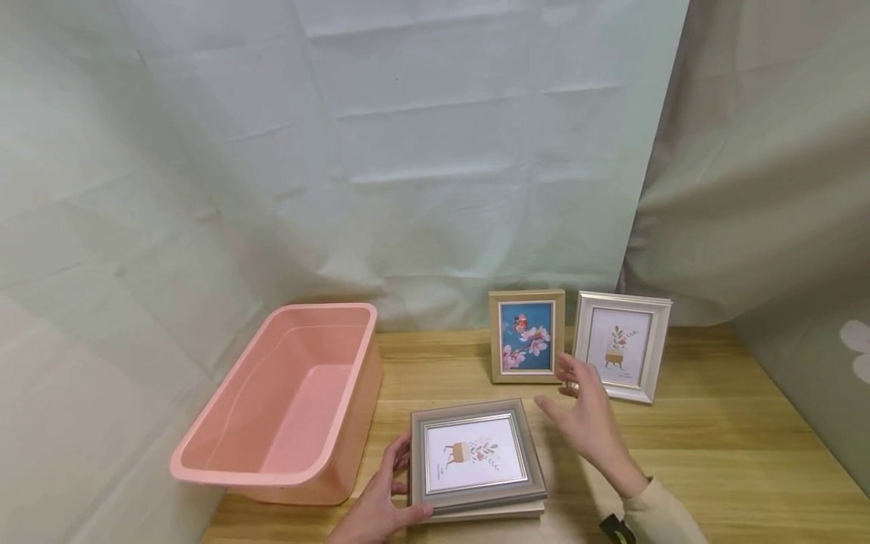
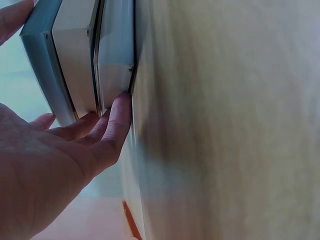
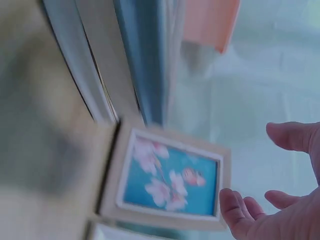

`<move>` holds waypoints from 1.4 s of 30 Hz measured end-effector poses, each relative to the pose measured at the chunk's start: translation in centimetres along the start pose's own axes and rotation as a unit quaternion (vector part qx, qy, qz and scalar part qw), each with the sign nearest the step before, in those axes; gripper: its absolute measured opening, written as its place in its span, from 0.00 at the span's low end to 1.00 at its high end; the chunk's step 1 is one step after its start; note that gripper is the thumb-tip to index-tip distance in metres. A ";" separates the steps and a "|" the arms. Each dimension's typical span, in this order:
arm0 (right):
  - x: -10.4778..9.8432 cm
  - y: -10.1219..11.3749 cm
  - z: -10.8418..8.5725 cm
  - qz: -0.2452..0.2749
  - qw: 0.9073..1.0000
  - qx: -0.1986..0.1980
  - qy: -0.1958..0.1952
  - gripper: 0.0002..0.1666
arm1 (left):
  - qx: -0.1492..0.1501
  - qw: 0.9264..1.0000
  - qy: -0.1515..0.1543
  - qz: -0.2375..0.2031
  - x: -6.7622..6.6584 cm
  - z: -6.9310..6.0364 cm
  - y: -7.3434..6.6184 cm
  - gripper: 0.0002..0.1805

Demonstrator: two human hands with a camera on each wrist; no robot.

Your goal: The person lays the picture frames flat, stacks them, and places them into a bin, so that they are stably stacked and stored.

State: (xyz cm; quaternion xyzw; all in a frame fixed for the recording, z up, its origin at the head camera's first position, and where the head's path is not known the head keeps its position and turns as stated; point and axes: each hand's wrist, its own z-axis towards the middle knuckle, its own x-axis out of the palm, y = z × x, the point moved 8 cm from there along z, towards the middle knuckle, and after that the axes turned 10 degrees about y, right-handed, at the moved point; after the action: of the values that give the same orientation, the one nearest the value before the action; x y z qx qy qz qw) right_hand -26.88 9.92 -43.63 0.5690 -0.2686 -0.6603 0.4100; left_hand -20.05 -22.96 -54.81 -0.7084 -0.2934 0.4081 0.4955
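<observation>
Square the frame stack (image 1: 478, 459) gently, your left hand (image 1: 381, 493) extended against its left side (right hand (image 1: 588, 419) empty, fingers apart).

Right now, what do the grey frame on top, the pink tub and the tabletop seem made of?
Grey frame: perhaps painted wood or plastic; its satin sheen leaves that open.
Pink tub: likely plastic, smooth, with a moulded-looking rim.
Tabletop: wood or wood-look laminate, faintly glossy, with streaked grain.

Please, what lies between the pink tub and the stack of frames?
In the head view, the left hand lies there, touching the stack; a strip of bare table shows between it and the pink tub.
</observation>
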 end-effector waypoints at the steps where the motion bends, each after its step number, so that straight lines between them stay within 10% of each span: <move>1: -0.4 0.2 0.7 -0.014 1.000 -0.008 -0.007 0.46 | 0.000 1.000 0.000 0.001 0.0 0.0 0.0 0.65; 24: -2.4 0.5 10.3 -0.183 0.982 -0.044 0.015 0.52 | 0.013 1.000 -0.001 -0.012 0.0 -0.2 0.0 0.65; 42: -1.0 -2.6 13.0 -0.146 0.987 -0.030 0.052 0.49 | 0.008 1.000 -0.009 -0.008 -0.2 -1.3 0.0 0.64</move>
State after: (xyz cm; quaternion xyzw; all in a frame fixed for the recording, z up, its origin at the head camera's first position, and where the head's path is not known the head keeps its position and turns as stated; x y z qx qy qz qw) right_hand -40.13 10.63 -42.56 0.6229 -0.1409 -0.6903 0.3400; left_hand -19.02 -23.68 -54.50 -0.6986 -0.3003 0.4125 0.5016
